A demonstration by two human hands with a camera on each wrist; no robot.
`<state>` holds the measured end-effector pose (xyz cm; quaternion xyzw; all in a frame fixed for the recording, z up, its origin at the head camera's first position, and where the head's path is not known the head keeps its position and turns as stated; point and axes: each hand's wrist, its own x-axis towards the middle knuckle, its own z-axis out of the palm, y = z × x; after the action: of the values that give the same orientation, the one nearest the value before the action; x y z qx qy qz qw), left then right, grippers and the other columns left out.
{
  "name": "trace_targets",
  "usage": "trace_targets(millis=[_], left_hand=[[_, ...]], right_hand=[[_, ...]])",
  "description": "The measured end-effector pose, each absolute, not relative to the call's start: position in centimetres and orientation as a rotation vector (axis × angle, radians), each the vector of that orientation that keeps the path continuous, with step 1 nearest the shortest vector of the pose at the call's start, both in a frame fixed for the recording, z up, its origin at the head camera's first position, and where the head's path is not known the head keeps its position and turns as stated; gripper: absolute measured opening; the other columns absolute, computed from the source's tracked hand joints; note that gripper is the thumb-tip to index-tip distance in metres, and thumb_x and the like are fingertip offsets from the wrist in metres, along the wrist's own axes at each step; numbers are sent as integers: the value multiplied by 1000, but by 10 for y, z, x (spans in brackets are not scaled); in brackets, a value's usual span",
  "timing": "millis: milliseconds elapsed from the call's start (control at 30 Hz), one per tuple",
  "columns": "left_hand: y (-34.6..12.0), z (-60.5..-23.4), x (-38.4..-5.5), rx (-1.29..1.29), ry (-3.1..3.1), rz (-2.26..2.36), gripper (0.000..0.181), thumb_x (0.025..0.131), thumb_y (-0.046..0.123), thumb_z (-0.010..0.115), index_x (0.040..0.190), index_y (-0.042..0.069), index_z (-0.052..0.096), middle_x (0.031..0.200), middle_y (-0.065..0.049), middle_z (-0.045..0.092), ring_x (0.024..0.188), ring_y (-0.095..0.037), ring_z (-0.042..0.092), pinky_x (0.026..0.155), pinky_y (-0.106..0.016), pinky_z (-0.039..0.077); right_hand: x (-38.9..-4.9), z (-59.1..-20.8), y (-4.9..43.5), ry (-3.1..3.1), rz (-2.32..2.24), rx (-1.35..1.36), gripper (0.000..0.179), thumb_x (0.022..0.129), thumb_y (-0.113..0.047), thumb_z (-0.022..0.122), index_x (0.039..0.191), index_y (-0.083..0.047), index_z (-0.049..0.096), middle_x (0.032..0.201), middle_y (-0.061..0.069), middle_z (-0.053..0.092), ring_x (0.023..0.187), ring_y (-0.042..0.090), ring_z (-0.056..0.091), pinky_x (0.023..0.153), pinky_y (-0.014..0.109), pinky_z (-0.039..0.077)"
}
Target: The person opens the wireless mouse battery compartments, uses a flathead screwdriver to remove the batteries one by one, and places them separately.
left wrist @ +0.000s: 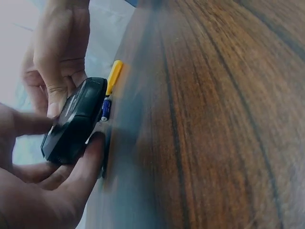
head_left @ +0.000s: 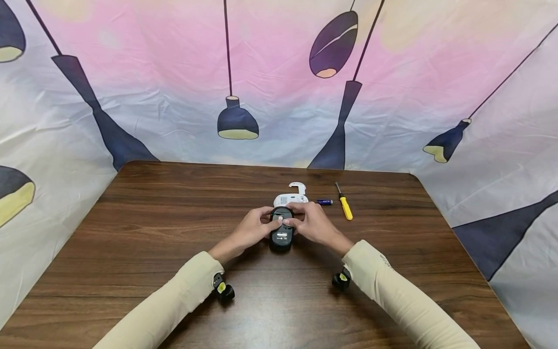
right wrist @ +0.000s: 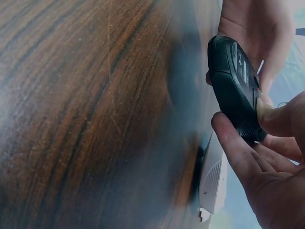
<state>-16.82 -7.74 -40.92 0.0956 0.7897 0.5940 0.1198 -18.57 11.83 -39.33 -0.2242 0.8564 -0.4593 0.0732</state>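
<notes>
Both hands hold a black computer mouse (head_left: 281, 237) with its labelled underside turned up. My left hand (head_left: 249, 229) grips its left side, with the thumb on the underside. On the other side my right hand (head_left: 317, 224) grips it, its thumb also pressing on the underside near the left thumb. In the left wrist view the mouse (left wrist: 78, 119) is tilted, with fingers beneath it. The right wrist view shows the mouse (right wrist: 233, 90) raised above the wooden table, fingertips along its side. Just behind the hands lies a white mouse (head_left: 285, 199), partly hidden.
A white curved cover (head_left: 300, 186) lies behind the white mouse. To the right are a blue battery (head_left: 324, 202) and a yellow-handled screwdriver (head_left: 346, 205). The brown wooden table (head_left: 174, 208) ends at a lamp-patterned cloth (head_left: 183, 116).
</notes>
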Motion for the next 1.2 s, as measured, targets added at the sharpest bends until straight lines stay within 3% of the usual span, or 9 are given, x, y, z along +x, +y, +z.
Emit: trace_targets(millis=[200,433,733,1200], left_hand=[[-82,-408,-168,273,2175,1760,65,85,5,78,142,-5,49,119,-17,66,93,-23,68,83,-28,56],[-84,-408,-167,188,1992,1833,70,87,0,76,148,-5,42,107,-20,71,92,-22,69,86,-32,61],[-84,-408,-166,197,1967,1831,72,88,0,75,149,-7,38,106,-19,71,91,-21,69,85,-33,61],[-84,-408,-167,209,1961,1827,69,88,1,75,147,-8,41,108,-20,70,92,-21,69,84,-35,62]], right_hand=[[-186,-393,117,2565,-1396,-648,38,92,-3,74,128,8,64,110,24,71,69,17,72,62,34,65],[-189,-392,121,2617,-1378,-622,31,87,-6,80,115,5,72,103,18,74,71,17,71,60,29,63],[-194,-390,124,2739,-1281,-588,30,84,-14,85,110,-1,77,89,7,74,73,14,69,61,26,60],[-199,-386,124,2706,-1373,-460,26,86,-10,82,109,0,76,88,9,72,73,20,70,59,28,60]])
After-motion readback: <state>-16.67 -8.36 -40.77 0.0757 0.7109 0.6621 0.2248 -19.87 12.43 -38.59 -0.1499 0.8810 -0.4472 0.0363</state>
